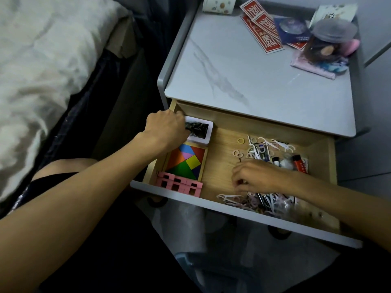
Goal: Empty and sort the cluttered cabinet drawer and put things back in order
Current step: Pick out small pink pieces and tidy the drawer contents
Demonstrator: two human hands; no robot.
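Note:
The wooden drawer (220, 149) of the bedside cabinet stands pulled out. My left hand (167, 127) grips a white-edged stack of cards (201, 130) in the drawer's far left corner. In front of it lies a coloured tangram in a wooden tray (187, 162), then a row of pink blocks (179, 185). My right hand (256, 176) has curled fingers down in a heap of floss picks, small hair ties and pens (260, 200) near the drawer front; what it pinches is hidden. More floss picks and hair ties (264, 148) lie at the back right, beside a lighter (298, 162).
The grey marble cabinet top (254, 81) carries red envelopes (266, 28), a dark round-badge card (294, 30), a lidded jar (330, 37), a pink pouch (313, 66) and a paper cup (220, 4) at the back. A bed with pale bedding (42, 60) is at the left.

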